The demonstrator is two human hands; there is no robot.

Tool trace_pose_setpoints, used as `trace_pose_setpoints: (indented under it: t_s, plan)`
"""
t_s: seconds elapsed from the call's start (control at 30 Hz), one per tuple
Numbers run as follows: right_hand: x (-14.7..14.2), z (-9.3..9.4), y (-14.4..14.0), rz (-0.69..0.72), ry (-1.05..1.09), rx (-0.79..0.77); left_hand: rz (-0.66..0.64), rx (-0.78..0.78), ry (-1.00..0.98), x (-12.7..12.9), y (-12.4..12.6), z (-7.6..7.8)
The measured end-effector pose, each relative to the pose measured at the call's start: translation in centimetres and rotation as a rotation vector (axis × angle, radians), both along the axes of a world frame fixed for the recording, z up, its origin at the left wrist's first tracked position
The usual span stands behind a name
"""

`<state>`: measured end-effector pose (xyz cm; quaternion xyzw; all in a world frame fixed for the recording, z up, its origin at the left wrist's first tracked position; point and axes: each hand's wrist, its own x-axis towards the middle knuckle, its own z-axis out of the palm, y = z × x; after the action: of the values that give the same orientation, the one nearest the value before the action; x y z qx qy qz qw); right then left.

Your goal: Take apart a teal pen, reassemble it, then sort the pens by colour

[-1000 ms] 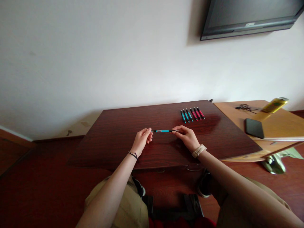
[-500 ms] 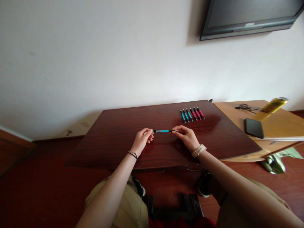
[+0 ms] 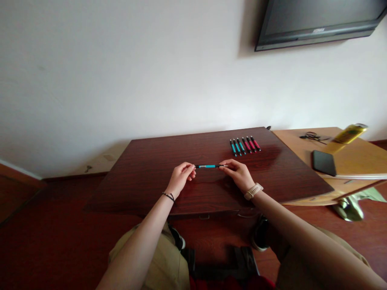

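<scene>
A blue and black pen (image 3: pixel 208 166) is held level above the dark wooden table (image 3: pixel 157 155), between my two hands. My left hand (image 3: pixel 182 176) pinches its left end. At the other end, by the pale metallic tip, my right hand (image 3: pixel 236 171) grips it between thumb and fingers. Beyond my right hand, several pens lie side by side on the table: blue ones (image 3: pixel 237 147) on the left, pink ones (image 3: pixel 251 144) on the right.
A lighter wooden cabinet (image 3: pixel 369 155) adjoins the table on the right. On it are a dark phone (image 3: pixel 323 162), a black cable (image 3: pixel 313 137) and a yellow can (image 3: pixel 349 134). A television (image 3: pixel 320 20) hangs on the wall above.
</scene>
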<state>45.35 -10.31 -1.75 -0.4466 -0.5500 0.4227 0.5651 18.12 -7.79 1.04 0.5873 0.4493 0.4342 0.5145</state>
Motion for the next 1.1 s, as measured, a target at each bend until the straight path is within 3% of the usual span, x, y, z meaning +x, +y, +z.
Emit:
trace_pose_setpoints:
  t_s: [0.37,0.7,1.1]
  plan:
    - [0.0,0.7,-0.3,-0.004,-0.029,-0.047,-0.015,0.04,0.022,-0.5,0.0,0.4]
    - [0.1,1.2,-0.7,-0.025,-0.205,-0.041,-0.06,0.025,0.03,-0.5,-0.3,0.6]
    - [0.2,1.5,-0.8,-0.039,-0.211,-0.09,-0.097,0.068,0.106,-0.6,-0.1,0.5]
